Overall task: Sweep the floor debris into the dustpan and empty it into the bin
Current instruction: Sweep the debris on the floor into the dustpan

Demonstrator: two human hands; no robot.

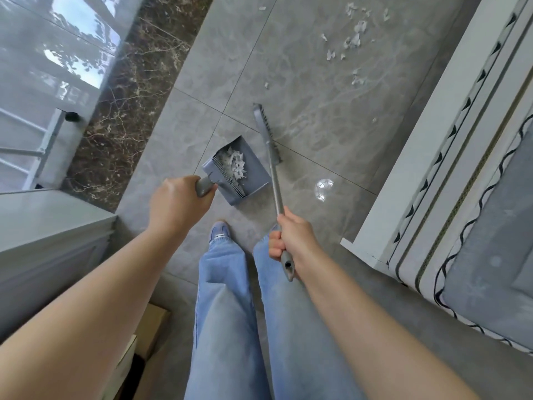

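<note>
Head view: two hands, one dustpan (245, 168), one broom (272, 157).
Left hand (177, 204) grips the dustpan handle; right hand (291, 241) grips the broom handle; paper scraps (353, 39) dot the floor (302, 111).

Dustpan handle (205, 184) (under fingers) hidden

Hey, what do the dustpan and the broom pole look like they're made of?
Dustpan: probably moulded plastic, matte blue-grey, with a comb of teeth on its rim. Broom pole: apparently metal, thin, silvery with a slight sheen; its grey end grip looks plastic.
</note>
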